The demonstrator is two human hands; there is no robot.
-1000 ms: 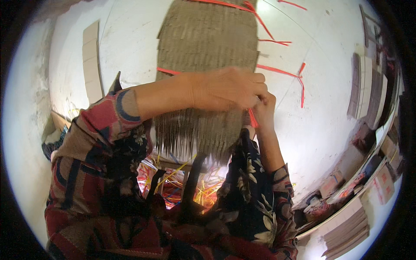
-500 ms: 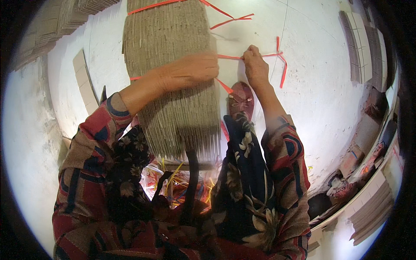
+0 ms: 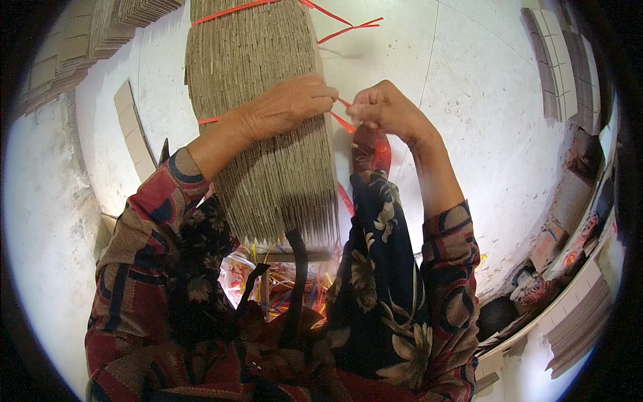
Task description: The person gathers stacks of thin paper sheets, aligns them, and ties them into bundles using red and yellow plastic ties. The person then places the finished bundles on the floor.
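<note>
A long stack of brown cardboard sheets (image 3: 251, 60) lies in front of me, edges up, with red strapping around it. My left hand (image 3: 295, 100) rests over the stack's right side, fingers closed on the red strap (image 3: 344, 123). Just right of the stack, my right hand (image 3: 385, 112) is closed on the same strap, its fingertips slightly blurred. A short length of strap runs between the two hands. Farther up, a second red strap (image 3: 234, 11) crosses the stack, and its tied ends (image 3: 362, 25) stick out to the right.
My shoe (image 3: 365, 151) is right under my right hand. Loose coloured straps (image 3: 288, 281) lie in a heap below the stack. More cardboard stacks stand at the far left (image 3: 100, 33) and far right (image 3: 559, 63). A narrow cardboard strip (image 3: 134, 127) lies on the floor at left.
My right hand has come down and left toward my left hand, bringing the strap's forked end with it. The left hand stays about where it was.
</note>
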